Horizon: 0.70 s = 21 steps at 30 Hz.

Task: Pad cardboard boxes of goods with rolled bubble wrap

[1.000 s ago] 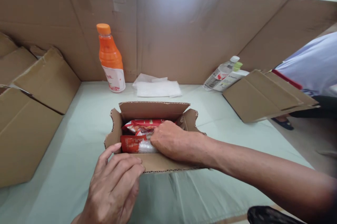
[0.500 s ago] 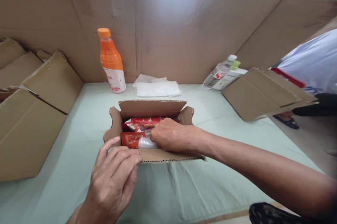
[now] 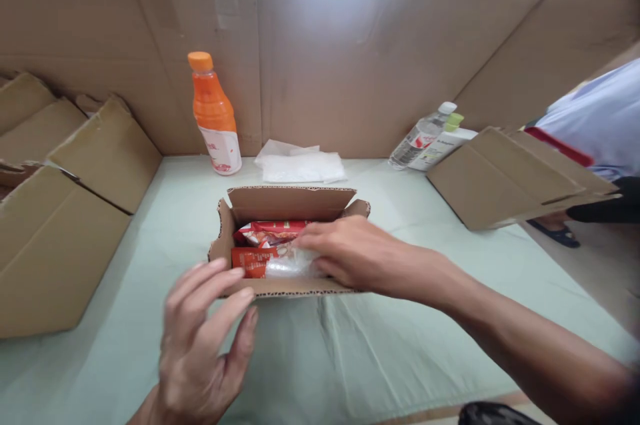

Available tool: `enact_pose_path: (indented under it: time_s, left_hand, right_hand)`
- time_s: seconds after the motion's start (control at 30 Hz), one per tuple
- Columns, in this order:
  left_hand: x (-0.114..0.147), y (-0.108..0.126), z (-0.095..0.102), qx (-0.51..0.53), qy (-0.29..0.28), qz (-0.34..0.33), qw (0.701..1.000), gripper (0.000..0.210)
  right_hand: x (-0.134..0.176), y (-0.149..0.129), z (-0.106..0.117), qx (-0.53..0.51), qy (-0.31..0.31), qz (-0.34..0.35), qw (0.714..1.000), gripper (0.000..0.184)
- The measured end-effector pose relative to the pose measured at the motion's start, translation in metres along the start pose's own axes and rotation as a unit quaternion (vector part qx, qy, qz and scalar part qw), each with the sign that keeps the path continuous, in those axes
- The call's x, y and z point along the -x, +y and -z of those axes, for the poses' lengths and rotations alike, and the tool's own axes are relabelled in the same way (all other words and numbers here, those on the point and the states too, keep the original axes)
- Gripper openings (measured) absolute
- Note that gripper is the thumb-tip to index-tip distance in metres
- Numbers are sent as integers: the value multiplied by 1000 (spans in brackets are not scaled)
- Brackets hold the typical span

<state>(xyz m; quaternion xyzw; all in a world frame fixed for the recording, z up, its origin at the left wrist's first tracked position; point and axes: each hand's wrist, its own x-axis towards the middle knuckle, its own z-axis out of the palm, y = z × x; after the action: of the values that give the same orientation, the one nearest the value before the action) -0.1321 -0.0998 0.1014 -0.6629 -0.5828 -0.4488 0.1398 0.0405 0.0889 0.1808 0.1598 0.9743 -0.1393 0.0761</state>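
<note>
An open cardboard box [image 3: 295, 287] stands in front of me on the pale green cloth. Inside it lie a red snack packet [image 3: 273, 230], an orange-red packet [image 3: 250, 262] nearer to me, and a piece of clear bubble wrap [image 3: 287, 268]. My right hand [image 3: 345, 248] is over the right part of the box, fingers stretched toward the bubble wrap and thumb apart from them; its fingertips touch or nearly touch the wrap. My left hand [image 3: 207, 328] hovers at the box's near left corner, fingers spread with nothing in them.
Behind the box stand an orange-drink bottle [image 3: 215, 115] and folded white sheets [image 3: 303, 164]. A clear water bottle [image 3: 423, 135] leans by a white bottle [image 3: 443, 148] and a cardboard box [image 3: 495, 178] at right. Larger boxes [image 3: 60, 245] stand left. A person's sleeve [image 3: 605, 115] shows right.
My left hand has let go of the box's near left edge and drawn back, its fingers spreading. My right hand has risen and shifted right, its fingers straightening over the bubble wrap.
</note>
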Motion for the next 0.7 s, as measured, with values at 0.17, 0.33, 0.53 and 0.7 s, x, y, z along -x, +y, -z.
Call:
enact_pose_path:
  time_s: [0.17,0.33,0.53,0.7]
  left_hand:
    - [31,-16,-2,67,90,209,971,61]
    - [66,-39,-25,226,-17,457,860,67]
    - [61,-36,-61,316,-42,515,796,67]
    - [43,-7,-97,363,-76,432,822,69]
  right_hand:
    - [101,34,-31,-113,357,-212,903,21]
    - [109,23,-124,-254,322,-289,865,36]
    - [48,6,-163,-315,348,-302,830,40]
    - [83,36,-158,-301,376,-380,790,44]
